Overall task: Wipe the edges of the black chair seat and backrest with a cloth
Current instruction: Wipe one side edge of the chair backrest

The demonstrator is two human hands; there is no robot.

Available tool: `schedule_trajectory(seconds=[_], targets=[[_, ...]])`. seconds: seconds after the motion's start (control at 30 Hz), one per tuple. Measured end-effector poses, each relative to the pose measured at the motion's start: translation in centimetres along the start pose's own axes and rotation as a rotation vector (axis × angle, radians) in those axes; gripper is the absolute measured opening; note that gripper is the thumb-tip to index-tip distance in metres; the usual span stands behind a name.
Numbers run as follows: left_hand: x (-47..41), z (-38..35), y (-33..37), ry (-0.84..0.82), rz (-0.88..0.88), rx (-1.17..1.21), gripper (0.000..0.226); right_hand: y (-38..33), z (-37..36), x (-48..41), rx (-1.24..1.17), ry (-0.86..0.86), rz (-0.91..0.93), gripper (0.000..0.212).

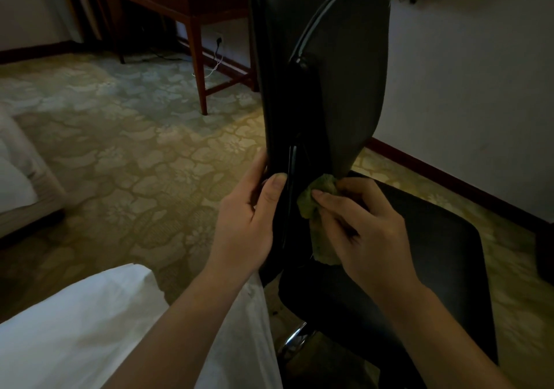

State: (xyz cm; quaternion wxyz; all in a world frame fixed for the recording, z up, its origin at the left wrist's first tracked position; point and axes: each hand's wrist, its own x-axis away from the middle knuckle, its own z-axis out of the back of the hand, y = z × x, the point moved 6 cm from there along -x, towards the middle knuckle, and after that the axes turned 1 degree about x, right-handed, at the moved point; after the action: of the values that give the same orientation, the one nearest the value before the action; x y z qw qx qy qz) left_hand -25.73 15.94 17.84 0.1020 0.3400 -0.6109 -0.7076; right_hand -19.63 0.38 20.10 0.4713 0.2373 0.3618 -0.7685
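The black chair's backrest (338,83) rises upright through the middle of the view, seen nearly edge-on, with the black seat (434,268) spreading to the lower right. My left hand (248,218) grips the backrest's lower left edge, thumb lying on the near face. My right hand (359,224) pinches a crumpled green cloth (317,209) and presses it into the gap where the backrest's lower end meets the seat. Part of the cloth hangs below my fingers.
A dark wooden desk (192,2) stands at the back left, with cables and a wall socket (218,42) beneath it. A white wall (479,89) with a dark skirting board runs on the right. Patterned carpet (120,137) covers the floor. White bedding (18,185) lies at the left edge.
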Motion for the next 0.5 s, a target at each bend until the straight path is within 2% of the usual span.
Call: schedule_trajectory(seconds=[0.13, 0.33, 0.5], targets=[[0.1, 0.0, -0.5, -0.044, 0.012, -0.01, 0.058, 0.4, -0.2, 1.1, -0.009, -0.02, -0.028, 0.024], [0.0, 0.1, -0.6, -0.056, 0.013, -0.021, 0.058, -1.2, 0.5, -0.9, 0.036, 0.107, 0.011, 0.021], [0.1, -0.1, -0.4, -0.074, 0.013, 0.007, 0.059, -0.7, 0.2, -0.6, 0.023, 0.066, 0.013, 0.022]])
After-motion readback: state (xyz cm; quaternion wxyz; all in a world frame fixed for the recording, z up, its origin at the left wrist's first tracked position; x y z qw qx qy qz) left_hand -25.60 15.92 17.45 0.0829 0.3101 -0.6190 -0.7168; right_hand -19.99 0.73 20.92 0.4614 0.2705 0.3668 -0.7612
